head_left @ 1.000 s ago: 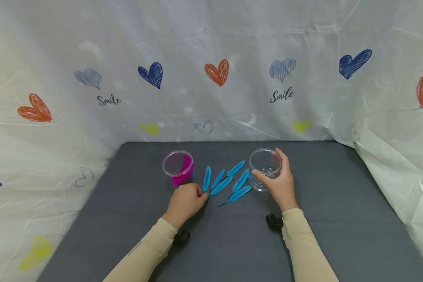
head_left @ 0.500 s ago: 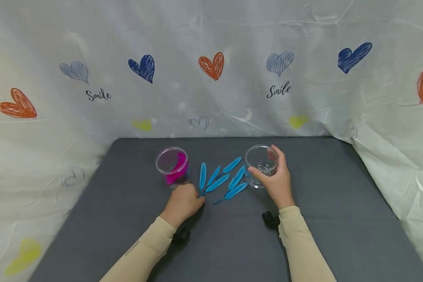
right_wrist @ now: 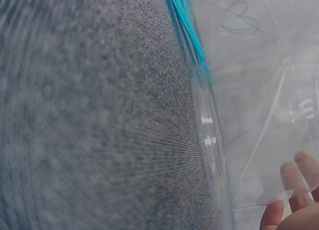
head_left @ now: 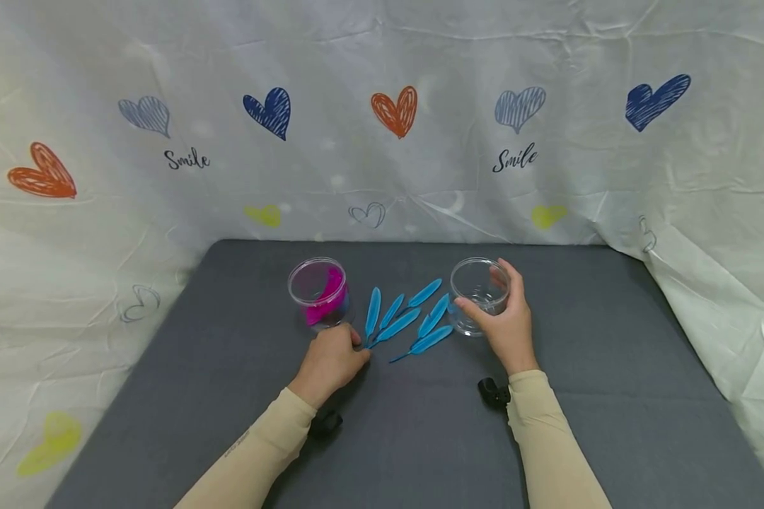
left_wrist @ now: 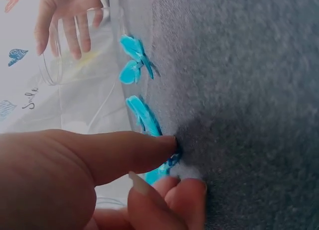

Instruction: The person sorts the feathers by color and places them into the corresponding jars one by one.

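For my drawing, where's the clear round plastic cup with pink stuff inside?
In the head view, the cup stands on the grey table, left of the slender blue feathers, beyond the left hand.

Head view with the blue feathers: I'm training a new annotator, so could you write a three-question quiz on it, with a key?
1. True or false: the right hand grips the right clear cup.
2. What colour is the piece inside the left clear cup? A) yellow B) green C) pink
3. How many blue feathers can you count in the head view?

Key: 1. True. 2. C. 3. Six.
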The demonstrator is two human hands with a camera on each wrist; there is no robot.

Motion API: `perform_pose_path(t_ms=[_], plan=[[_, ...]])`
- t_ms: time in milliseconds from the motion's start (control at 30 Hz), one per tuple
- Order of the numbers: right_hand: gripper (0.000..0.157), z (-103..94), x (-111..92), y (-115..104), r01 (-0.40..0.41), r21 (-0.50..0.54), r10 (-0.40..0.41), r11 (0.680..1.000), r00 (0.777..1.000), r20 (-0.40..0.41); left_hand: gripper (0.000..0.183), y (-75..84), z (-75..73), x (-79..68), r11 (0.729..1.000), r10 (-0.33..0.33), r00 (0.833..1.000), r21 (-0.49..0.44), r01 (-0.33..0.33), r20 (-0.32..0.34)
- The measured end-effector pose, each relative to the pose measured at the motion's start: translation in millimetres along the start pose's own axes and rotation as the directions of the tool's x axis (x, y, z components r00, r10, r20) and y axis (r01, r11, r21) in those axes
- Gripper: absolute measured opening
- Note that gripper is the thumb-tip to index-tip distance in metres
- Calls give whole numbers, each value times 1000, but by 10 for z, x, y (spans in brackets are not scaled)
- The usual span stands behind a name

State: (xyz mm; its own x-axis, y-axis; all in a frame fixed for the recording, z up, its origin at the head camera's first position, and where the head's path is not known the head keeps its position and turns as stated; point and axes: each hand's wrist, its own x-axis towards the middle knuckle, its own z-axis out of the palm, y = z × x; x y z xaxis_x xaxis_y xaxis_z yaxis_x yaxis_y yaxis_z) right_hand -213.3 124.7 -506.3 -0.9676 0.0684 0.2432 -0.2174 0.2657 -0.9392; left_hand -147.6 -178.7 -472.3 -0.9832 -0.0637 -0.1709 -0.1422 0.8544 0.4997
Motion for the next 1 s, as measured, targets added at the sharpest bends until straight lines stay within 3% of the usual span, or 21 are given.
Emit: perform_pose_path(t_ms=[300,500,733,1000], plan=[[97,-19,29,-7,-4,-11,4,1000,1000,21,15,-15,-26,26,995,99,994,-3,-99,-45],[97,-22,34,18,-9,-13,9,1000,1000,27,11,19,-202,16,979,205,973,4,-206,-106],[99,-23,57,20,-7,-10,7,1000,999,49,6,186,-585,70,925,377,918,93,-367,-122],[99,0,43,30,-7,-14,7,1000,999,51,4,532,-1000,210,849,523,846,156,-506,-101]])
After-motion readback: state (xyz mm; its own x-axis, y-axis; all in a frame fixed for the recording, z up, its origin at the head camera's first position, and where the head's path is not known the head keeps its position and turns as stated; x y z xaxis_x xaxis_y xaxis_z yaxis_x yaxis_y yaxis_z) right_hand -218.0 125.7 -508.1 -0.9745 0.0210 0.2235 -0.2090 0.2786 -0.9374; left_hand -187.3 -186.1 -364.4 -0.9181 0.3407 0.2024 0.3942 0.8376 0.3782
